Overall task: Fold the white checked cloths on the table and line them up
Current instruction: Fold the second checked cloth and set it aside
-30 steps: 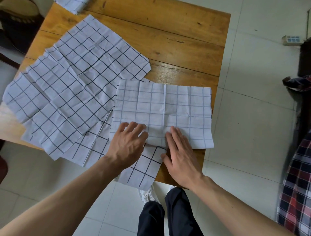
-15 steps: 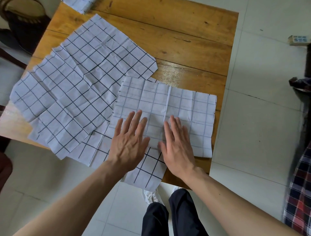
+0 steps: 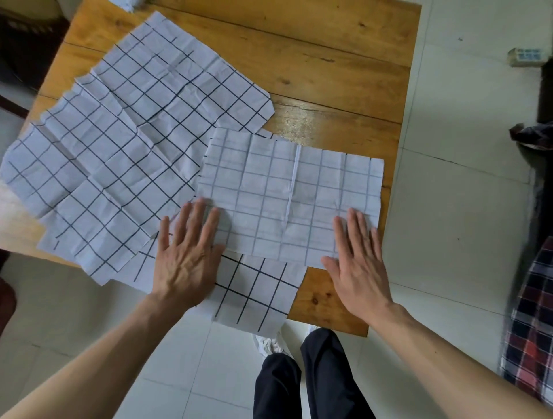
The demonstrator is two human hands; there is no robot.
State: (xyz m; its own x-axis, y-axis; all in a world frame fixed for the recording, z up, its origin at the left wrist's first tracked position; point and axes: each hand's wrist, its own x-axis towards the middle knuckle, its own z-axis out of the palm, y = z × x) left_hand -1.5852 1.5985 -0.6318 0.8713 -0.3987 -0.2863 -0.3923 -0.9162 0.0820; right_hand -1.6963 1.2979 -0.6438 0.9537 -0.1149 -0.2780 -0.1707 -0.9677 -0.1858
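Note:
A folded white checked cloth point(image 3: 287, 191) lies flat at the near right of the wooden table point(image 3: 329, 89), its pale side up. My left hand point(image 3: 187, 257) presses flat on its near left corner, fingers straight. On its near right corner my right hand point(image 3: 357, 254) lies flat too. Several unfolded checked cloths point(image 3: 125, 155) overlap on the table's left half. One more cloth point(image 3: 254, 296) sticks out under the folded one and hangs over the near edge.
Part of another white cloth point(image 3: 125, 3) shows at the table's far left edge. White tiled floor point(image 3: 463, 194) surrounds the table. A plaid fabric point(image 3: 532, 329) hangs at the right edge of view. My dark trousers and a white shoe are below the table edge.
Both hands have slid apart from the middle of the folded cloth's near edge out to its near corners, smoothing it flat. The left hand's fingers went from curled to straight.

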